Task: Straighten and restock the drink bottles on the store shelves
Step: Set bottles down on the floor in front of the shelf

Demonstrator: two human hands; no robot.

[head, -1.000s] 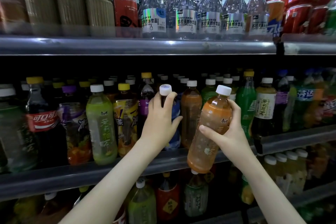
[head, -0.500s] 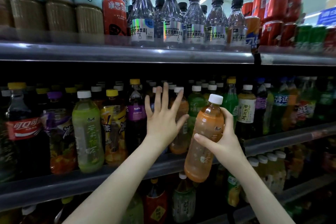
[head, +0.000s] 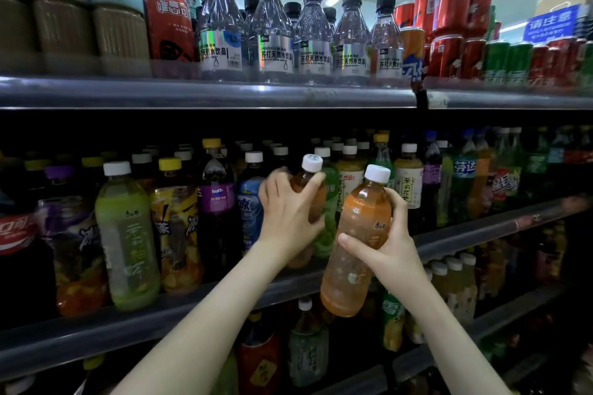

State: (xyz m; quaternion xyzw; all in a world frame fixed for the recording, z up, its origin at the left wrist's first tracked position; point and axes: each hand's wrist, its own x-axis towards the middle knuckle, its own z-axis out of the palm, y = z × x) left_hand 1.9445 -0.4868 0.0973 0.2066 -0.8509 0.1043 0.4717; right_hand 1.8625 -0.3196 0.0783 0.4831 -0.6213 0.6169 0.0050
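Orange plastic white-capped bottle (head: 362,228) gripped in the right hand (head: 386,248), left hand (head: 284,213) wrapped around a brown white-capped bottle (head: 303,179) at the grey metal shelf (head: 192,314).

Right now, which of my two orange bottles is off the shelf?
The orange bottle in your right hand: it hangs tilted in front of the middle shelf edge. Your left hand grips the other bottle back among the row.
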